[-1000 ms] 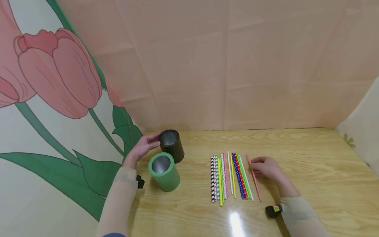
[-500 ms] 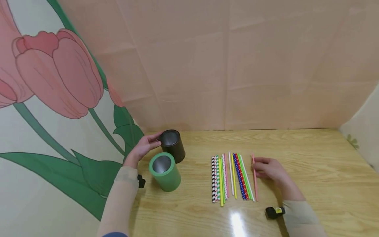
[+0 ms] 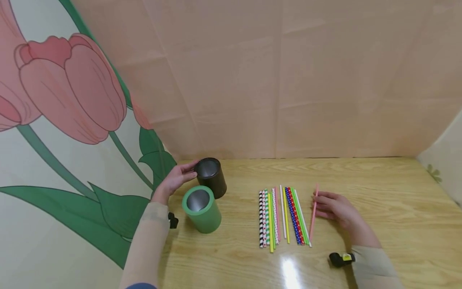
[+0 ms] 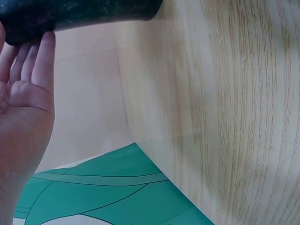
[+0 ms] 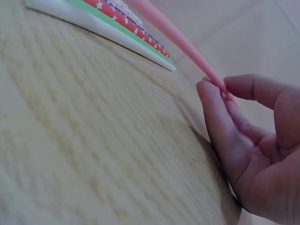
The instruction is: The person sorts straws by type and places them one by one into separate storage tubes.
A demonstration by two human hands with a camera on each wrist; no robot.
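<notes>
Between thumb and fingertips, my right hand (image 3: 335,208) pinches a pink straw (image 3: 313,224) near its far end. The straw slants beside the row, its near end close to the white straw at the row's right edge. In the right wrist view the pink straw (image 5: 183,44) rises from the fingertips towards the upper left. My left hand (image 3: 175,180) holds the side of a black cylindrical cup (image 3: 213,180), thumb in front and fingers behind. Long fingers (image 4: 43,65) lie against the dark cup (image 4: 84,14) in the left wrist view.
A row of straws (image 3: 271,224), striped, dotted, starred and plain, lies mid-table. A green cup (image 3: 206,218) stands just in front of the black one. The wooden table (image 3: 231,261) ends at a peach backdrop (image 3: 252,100), with a tulip-printed wall (image 3: 72,88) at left.
My right hand has shifted slightly right with the pink straw, whose far end has swung rightward, reversing its slant. My left hand stays at the black cup.
</notes>
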